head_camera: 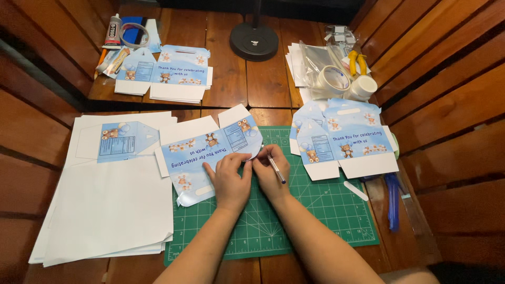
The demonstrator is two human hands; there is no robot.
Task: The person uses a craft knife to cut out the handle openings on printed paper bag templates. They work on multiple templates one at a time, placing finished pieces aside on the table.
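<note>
At the centre of the frame, on a green cutting mat (pixel 315 210), both hands meet over a flat, unfolded blue box cut-out (pixel 210 152) printed with teddy bears and a white panel of small print; the left hand (pixel 230 179) lies flat on its lower edge, fingers together and pressing the card down; the right hand (pixel 271 171) has its fingers clamped around a slim craft knife (pixel 276 168), tip touching the rounded right end of the cut-out. No boxes or bins stand open in view; a clear plastic bag (pixel 315 60) lies at upper right, its contents unclear, with two rolls of tape (pixel 347 81) just beside it. Right of the hands sits a pile of matching blue cut-outs (pixel 347 139); another pile (pixel 168 71) lies at upper left, near a glue tube (pixel 112 30). A printed sheet (pixel 123 139) tops a stack of white paper (pixel 105 210) at left. A black round lamp base (pixel 254 40) stands at top centre. Underneath is a brown wooden table (pixel 231 79), with slatted wooden walls on both sides.
</note>
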